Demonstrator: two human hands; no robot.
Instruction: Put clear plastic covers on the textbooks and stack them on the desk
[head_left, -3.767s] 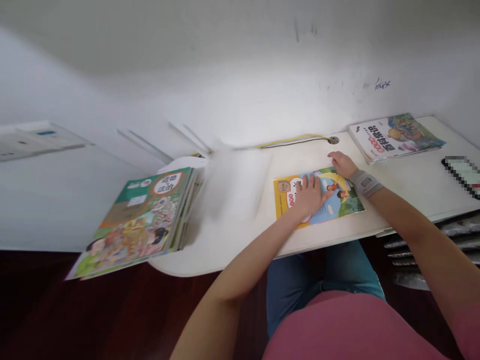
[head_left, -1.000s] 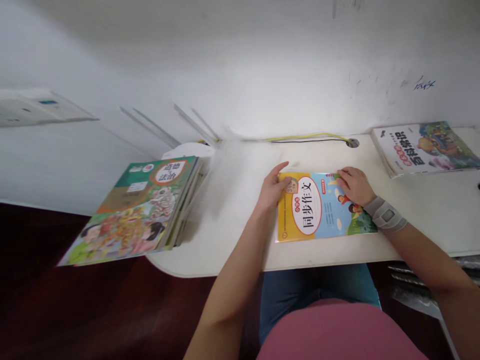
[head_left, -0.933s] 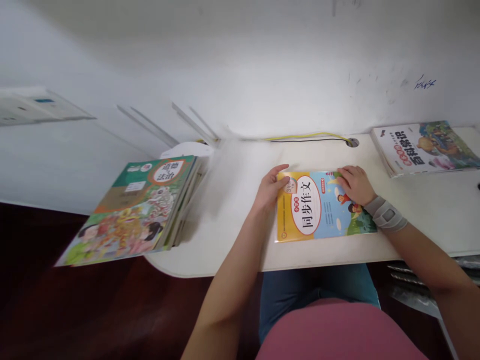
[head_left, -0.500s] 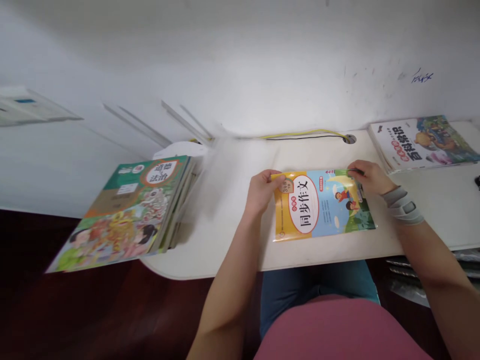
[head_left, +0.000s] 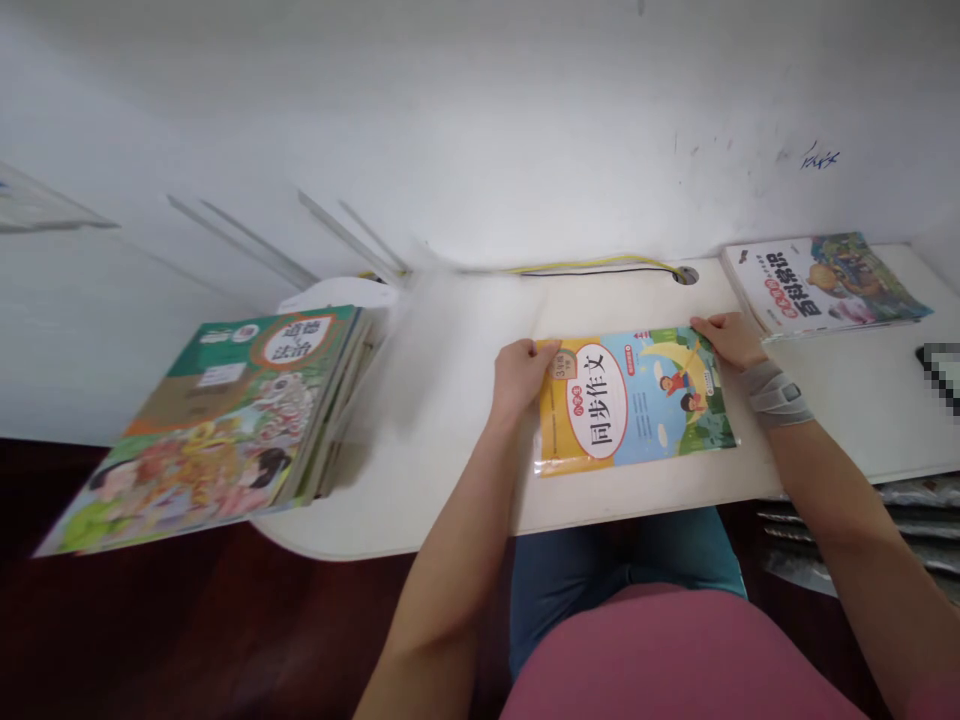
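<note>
A yellow-and-blue Chinese composition book (head_left: 634,400) in a glossy cover lies on the white desk (head_left: 637,505), just in front of me. My left hand (head_left: 521,378) grips its top left corner, with the thumb on the cover. My right hand (head_left: 724,340) is at the top right corner, fingers over the edge. A grey wrist brace (head_left: 772,392) wraps my right wrist. The part of the cover under each hand is hidden.
A thick stack of textbooks (head_left: 210,420) overhangs the desk's left end, and a white object (head_left: 337,293) sits behind it. Another book (head_left: 821,282) lies at the back right. A yellow-and-black cable (head_left: 600,265) runs along the wall into a desk grommet (head_left: 685,275).
My hands have moved from lying on the cover to the book's top corners. The book now sits straighter on the desk, and the view has shifted slightly.
</note>
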